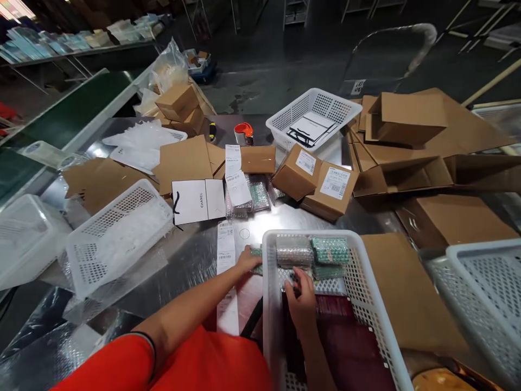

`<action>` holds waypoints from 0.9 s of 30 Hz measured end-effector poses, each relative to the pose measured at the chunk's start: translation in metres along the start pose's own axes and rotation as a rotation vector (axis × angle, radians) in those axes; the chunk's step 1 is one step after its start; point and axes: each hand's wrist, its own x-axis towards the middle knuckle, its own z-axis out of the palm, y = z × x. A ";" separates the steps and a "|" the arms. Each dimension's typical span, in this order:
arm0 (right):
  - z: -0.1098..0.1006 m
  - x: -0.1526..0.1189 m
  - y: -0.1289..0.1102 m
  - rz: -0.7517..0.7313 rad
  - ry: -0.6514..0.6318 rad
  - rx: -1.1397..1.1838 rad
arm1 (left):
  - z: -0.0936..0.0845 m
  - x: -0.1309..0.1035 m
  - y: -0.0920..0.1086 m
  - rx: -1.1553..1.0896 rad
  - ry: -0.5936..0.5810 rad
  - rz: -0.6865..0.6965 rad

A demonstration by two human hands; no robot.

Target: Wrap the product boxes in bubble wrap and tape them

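Just outside the left wall of a white plastic basket, my left hand is closed on a green bubble-wrapped package, partly hidden by the hand and the basket. My right hand is inside the basket with thumb and fingers apart, holding nothing that I can see. Just beyond its fingertips lie a clear bubble-wrapped package and green bubble-wrapped packages. Dark red flat packs fill the nearer part of the basket. A strip of printed labels runs along the metal table left of my left hand.
Beyond the basket stand labelled cardboard boxes, a white paper bag and an orange tape dispenser. Another basket holds paper bags. White baskets crowd the left; open cartons crowd the right.
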 end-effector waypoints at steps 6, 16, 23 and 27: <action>-0.007 -0.006 -0.023 0.002 0.052 0.037 | -0.023 -0.006 0.004 0.144 0.097 0.037; 0.016 -0.030 -0.070 0.388 -0.121 0.621 | -0.094 -0.075 0.003 -0.448 -0.085 0.291; -0.019 -0.032 -0.081 0.551 0.077 0.704 | -0.015 -0.120 0.055 0.057 -0.455 0.716; -0.066 -0.028 -0.065 0.722 0.166 0.634 | 0.021 -0.116 0.042 -0.018 -0.591 0.603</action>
